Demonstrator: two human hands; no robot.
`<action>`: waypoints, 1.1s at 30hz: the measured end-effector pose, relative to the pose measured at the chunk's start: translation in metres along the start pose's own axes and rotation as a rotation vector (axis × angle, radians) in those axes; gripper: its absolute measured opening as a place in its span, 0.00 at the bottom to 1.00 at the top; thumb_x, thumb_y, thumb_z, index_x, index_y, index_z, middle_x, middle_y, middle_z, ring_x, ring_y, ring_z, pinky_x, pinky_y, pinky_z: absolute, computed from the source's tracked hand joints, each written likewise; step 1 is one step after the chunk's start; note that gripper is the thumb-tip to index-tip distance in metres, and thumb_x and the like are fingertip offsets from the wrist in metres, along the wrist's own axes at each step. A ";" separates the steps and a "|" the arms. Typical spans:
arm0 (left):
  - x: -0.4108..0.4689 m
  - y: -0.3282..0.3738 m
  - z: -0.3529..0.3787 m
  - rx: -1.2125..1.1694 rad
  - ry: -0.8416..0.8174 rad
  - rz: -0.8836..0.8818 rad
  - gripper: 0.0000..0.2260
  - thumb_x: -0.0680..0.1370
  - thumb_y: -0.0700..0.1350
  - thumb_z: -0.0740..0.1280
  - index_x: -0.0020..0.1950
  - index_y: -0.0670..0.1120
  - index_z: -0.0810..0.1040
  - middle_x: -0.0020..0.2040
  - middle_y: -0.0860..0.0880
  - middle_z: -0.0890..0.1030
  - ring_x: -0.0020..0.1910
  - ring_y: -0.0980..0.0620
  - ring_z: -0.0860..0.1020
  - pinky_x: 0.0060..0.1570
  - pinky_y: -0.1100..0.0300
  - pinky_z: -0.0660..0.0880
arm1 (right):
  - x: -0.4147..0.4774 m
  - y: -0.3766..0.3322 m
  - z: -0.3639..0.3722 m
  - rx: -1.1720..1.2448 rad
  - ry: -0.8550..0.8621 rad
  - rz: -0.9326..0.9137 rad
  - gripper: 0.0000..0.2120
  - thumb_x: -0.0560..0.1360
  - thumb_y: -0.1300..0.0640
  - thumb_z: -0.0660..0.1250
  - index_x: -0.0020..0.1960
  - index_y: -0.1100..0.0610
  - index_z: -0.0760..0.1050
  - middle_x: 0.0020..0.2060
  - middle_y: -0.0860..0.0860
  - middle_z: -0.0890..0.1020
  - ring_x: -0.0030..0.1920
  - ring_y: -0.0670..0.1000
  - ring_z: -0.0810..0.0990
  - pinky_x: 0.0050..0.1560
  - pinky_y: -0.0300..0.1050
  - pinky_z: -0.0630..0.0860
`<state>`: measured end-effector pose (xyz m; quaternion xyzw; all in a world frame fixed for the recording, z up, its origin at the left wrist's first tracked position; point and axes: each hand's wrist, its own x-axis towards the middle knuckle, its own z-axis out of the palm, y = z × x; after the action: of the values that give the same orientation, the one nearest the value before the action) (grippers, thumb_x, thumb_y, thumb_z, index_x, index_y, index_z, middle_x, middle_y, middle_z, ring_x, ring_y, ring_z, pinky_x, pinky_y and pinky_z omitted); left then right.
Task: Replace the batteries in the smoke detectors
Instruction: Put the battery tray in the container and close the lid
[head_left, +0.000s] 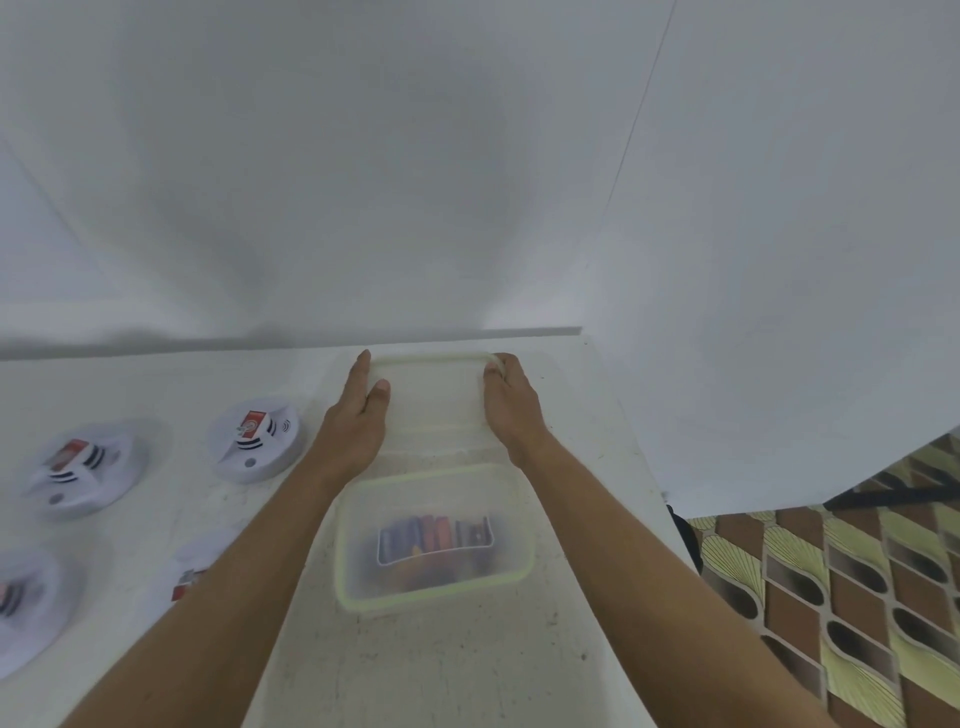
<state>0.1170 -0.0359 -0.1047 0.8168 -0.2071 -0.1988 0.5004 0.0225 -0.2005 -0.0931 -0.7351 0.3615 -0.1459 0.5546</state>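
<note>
A white surface (441, 665) runs back to a white wall, with patterned floor at right. Near and at left, four detectors (254, 439) lie backs up. A red battery shows in at least three, so none looks swapped yet. Between the arms the tub (358, 592) stands uncovered, holding batteries (436, 540), presumably the new ones. Farther off is the lid (431, 400), by the wall. The left hand (358, 415) pinches its left edge and the right hand (511, 400) curls round its far right corner. Only the opening seems done.

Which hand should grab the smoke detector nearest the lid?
Probably the left hand: it is right beside that smoke detector, while the right hand grips the lid at its far edge.
</note>
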 end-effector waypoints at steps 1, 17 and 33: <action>0.000 0.000 0.000 -0.009 -0.001 -0.011 0.24 0.85 0.54 0.51 0.80 0.58 0.49 0.80 0.58 0.53 0.79 0.54 0.53 0.75 0.58 0.49 | 0.000 0.000 0.000 0.005 0.002 0.000 0.15 0.85 0.52 0.50 0.67 0.53 0.69 0.44 0.43 0.73 0.42 0.41 0.71 0.40 0.36 0.67; 0.028 0.021 -0.014 0.289 0.078 0.060 0.24 0.75 0.55 0.68 0.69 0.53 0.70 0.71 0.51 0.70 0.67 0.47 0.71 0.67 0.47 0.66 | 0.020 -0.013 0.000 -0.234 -0.023 -0.136 0.21 0.83 0.49 0.62 0.74 0.54 0.70 0.69 0.57 0.73 0.70 0.55 0.70 0.65 0.42 0.65; 0.027 0.025 -0.018 0.588 -0.177 0.206 0.49 0.61 0.78 0.58 0.77 0.56 0.62 0.76 0.54 0.67 0.73 0.51 0.66 0.70 0.55 0.61 | 0.010 0.001 0.003 -0.055 -0.064 -0.114 0.17 0.85 0.48 0.54 0.71 0.46 0.71 0.62 0.47 0.80 0.60 0.50 0.78 0.59 0.43 0.72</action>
<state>0.1456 -0.0478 -0.0779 0.8807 -0.3801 -0.1491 0.2404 0.0310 -0.2059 -0.0965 -0.7738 0.3050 -0.1437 0.5363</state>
